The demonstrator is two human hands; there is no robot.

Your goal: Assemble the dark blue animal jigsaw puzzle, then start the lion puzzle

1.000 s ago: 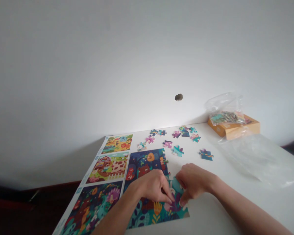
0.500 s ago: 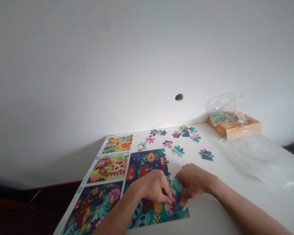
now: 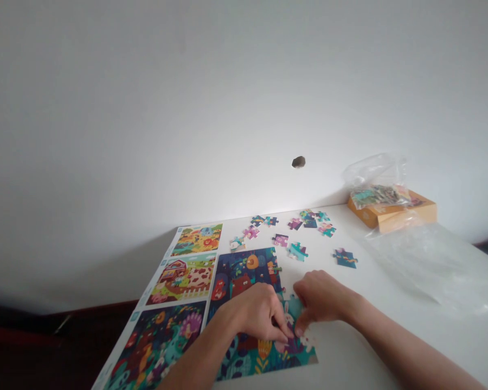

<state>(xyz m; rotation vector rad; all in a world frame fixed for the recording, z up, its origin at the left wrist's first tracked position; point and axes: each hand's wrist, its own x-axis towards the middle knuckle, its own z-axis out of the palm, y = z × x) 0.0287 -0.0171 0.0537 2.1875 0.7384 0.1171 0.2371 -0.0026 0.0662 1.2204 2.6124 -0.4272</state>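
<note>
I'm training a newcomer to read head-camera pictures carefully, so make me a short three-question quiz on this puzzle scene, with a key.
1. Open question: what lies on top of the orange box?
2. True or false: the left hand is resting on that box.
3. Fill in the blank: in the column of three printed pictures, the one with the spotted cow is the ____ one.

Key
1. A clear plastic bag with colourful contents.
2. False: it is over the partly joined puzzle, its fingertips on or close to the pieces.
3. Middle.
</note>
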